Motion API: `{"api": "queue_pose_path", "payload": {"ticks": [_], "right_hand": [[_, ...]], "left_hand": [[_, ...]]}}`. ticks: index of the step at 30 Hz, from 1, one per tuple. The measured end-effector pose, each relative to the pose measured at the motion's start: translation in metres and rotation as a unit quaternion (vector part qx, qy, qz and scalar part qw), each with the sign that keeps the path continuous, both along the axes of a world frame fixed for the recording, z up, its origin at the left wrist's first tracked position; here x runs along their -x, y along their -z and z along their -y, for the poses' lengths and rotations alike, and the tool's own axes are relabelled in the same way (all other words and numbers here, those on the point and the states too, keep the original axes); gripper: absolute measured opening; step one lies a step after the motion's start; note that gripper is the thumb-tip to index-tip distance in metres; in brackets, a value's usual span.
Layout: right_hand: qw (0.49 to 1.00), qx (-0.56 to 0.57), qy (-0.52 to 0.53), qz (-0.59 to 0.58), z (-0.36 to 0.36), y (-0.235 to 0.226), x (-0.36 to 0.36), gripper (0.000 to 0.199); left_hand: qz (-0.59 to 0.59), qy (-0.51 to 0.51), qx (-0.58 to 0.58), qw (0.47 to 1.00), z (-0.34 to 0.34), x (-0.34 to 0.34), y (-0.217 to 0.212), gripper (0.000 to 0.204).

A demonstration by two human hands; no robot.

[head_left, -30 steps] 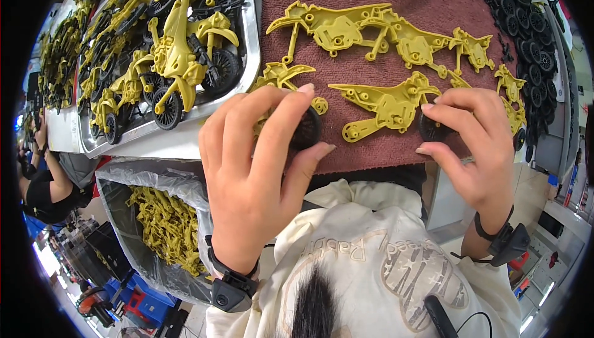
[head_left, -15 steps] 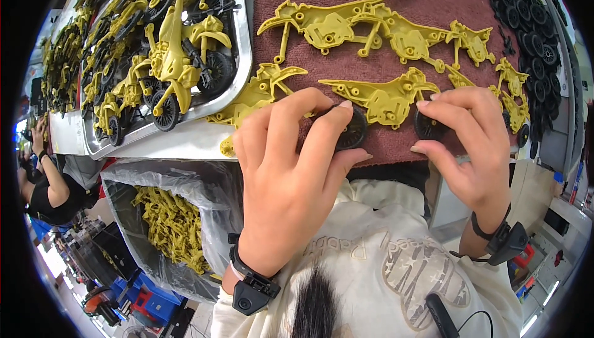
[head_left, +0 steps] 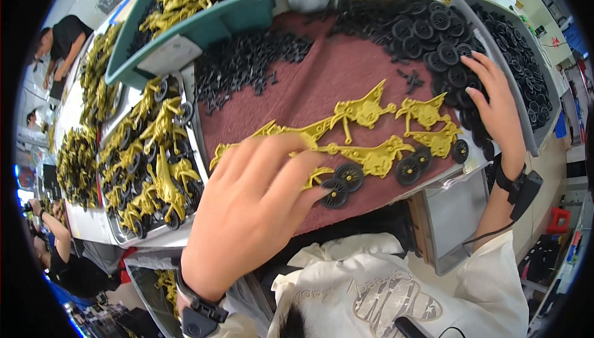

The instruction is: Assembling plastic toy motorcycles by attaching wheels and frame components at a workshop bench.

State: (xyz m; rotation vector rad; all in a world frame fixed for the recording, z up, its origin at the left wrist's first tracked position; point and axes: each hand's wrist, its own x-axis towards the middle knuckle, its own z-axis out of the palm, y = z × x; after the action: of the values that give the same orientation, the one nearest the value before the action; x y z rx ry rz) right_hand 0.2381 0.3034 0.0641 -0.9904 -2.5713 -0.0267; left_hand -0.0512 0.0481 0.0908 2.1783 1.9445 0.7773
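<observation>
My left hand [head_left: 250,205] is over the near left of the row of yellow toy motorcycle body halves [head_left: 377,158]. Its thumb tip meets the edge of a black spoked wheel [head_left: 335,194]; the thumb and index finger stand apart, and the other fingertips are hidden. Another wheel [head_left: 349,177] lies just beyond. Further right, more wheels [head_left: 408,170] sit along the bodies' lower edges. At the heap of black wheels [head_left: 445,53] on the right, my right hand [head_left: 495,100] has thumb and fingers spread, and I see nothing between them.
A metal tray [head_left: 197,146] of yellow-and-black motorcycles stands left. Small black parts [head_left: 247,66] are strewn at the back of the maroon cloth [head_left: 328,78]. Behind stands a green bin [head_left: 204,44]; a grey bin [head_left: 544,134] of wheels is at right. Other people work at far left.
My right hand has left the wheel by the yellow body and gone out to the wheel heap. My left hand's fingers have spread beside a wheel. The view has swung, showing more of the table's back.
</observation>
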Motion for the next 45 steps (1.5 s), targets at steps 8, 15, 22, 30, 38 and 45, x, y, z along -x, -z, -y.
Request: {"api": "queue_pose_path", "payload": {"ticks": [8, 15, 22, 30, 38, 45], "right_hand": [[1.0, -0.012, 0.016, -0.005, -0.008, -0.005, -0.005, 0.032], [0.992, -0.028, -0.12, -0.017, -0.013, 0.008, 0.007, 0.029], [0.996, -0.022, -0.087, 0.014, -0.019, 0.003, 0.003, 0.032], [0.995, -0.018, -0.094, 0.041, -0.014, 0.002, 0.008, 0.031], [0.99, 0.038, -0.136, -0.001, -0.021, 0.0, 0.016, 0.027], [0.996, 0.055, -0.075, 0.005, 0.007, -0.023, 0.023, 0.025]], "left_hand": [[-0.023, 0.163, -0.037, 0.986, -0.174, -0.02, 0.015, 0.035], [-0.169, 0.093, -0.063, 0.979, -0.249, -0.045, 0.059, 0.054], [-0.236, 0.089, -0.098, 0.963, -0.254, -0.06, 0.058, 0.035], [-0.182, 0.09, -0.138, 0.969, -0.242, -0.06, 0.054, 0.031], [0.17, 0.07, 0.045, 0.982, -0.112, -0.026, -0.025, 0.032], [0.297, -0.095, 0.016, 0.95, 0.069, 0.024, -0.011, 0.048]]}}
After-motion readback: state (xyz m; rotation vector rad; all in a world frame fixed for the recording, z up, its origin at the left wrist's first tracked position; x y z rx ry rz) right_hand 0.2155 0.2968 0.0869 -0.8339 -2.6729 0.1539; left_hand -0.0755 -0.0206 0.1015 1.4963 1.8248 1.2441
